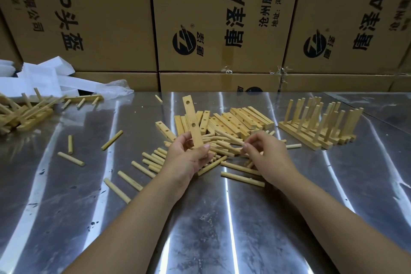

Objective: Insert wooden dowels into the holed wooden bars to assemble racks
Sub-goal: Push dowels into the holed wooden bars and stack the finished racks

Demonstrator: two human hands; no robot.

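Observation:
My left hand point(189, 158) grips the lower end of a holed wooden bar point(192, 120), which stands upright with two holes showing. My right hand point(264, 151) pinches a wooden dowel point(229, 137) by its near end; the dowel points left toward the bar and stays apart from it. Loose dowels point(153, 162) lie scattered on the metal table under and left of my hands. Behind my hands sits a pile of holed bars point(240, 122).
Finished racks point(320, 124) with upright dowels stand at the right. More assembled racks point(24, 111) lie in a heap at the far left, next to white foam pieces point(44, 75). Stacked cardboard boxes point(222, 29) wall off the table's far edge.

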